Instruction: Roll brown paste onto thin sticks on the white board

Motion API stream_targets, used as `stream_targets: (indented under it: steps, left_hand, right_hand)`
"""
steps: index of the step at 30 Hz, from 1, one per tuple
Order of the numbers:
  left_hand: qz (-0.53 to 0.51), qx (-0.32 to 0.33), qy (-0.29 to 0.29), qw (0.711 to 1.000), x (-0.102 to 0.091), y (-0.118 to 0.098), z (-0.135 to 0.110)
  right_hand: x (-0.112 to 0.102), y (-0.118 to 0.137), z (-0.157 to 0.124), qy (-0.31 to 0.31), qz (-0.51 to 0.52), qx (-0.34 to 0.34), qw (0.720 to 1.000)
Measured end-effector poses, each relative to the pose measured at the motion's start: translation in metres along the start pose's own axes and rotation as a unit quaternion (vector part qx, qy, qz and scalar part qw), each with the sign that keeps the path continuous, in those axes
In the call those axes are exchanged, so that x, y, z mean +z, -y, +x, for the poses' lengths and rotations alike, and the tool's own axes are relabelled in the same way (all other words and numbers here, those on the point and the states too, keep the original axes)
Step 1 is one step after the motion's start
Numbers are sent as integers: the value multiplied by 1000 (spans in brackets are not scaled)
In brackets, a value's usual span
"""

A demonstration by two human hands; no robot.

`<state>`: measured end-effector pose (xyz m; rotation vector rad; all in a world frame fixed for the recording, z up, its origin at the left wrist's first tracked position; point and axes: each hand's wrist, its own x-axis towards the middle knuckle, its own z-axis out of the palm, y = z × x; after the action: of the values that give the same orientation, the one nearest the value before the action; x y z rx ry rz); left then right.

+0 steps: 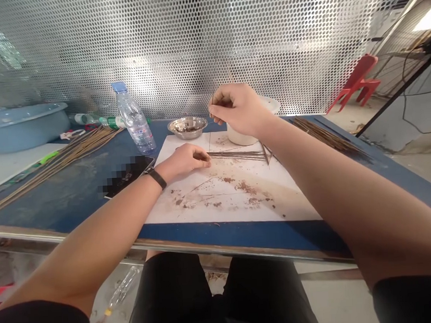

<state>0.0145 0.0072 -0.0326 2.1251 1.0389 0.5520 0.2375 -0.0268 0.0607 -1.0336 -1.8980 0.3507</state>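
Note:
My left hand (192, 159) rests on the white board (189, 208), fingers closed at the near ends of several thin dark sticks (239, 155) that lie across to the right. Above the board my right hand (236, 107) is raised, thumb and fingers pinched together on what looks like one thin stick (212, 98) held upright; its upper part is faint against the metal. Behind the right hand stands a pale round container (241, 137), partly hidden by hand and wrist. Brown crumbs (247, 187) are scattered over the board. A small metal bowl (187, 127) with dark bits inside sits beyond my left hand.
A water bottle (136, 120) and a phone (129, 175) are to the left, near long brown sticks (81, 145) and a blue basin (21, 121). More sticks (326, 135) lie at right. A perforated metal sheet (180, 47) closes off the back; a red chair (359, 79) stands beyond.

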Motion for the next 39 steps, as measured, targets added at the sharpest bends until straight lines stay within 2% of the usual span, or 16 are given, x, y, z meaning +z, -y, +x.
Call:
stream_targets:
  steps: [8,24,31,39]
  left_hand:
    - [18,-16,-1,1000,0,-3,-3]
    - [22,-3,1,1000,1,-1,-1]
    - [26,-4,7,1000,2,-7,-4]
    - [54,-20,-3,998,0,-6,-2]
  right_hand:
    - [3,5,-4,-1,-10,-6,1000]
    - [5,8,-5,-1,-25,7,1000]
    - [12,1,-5,3,-36,-9,999]
    - [28,-6,-11,50,-40,-5,998]
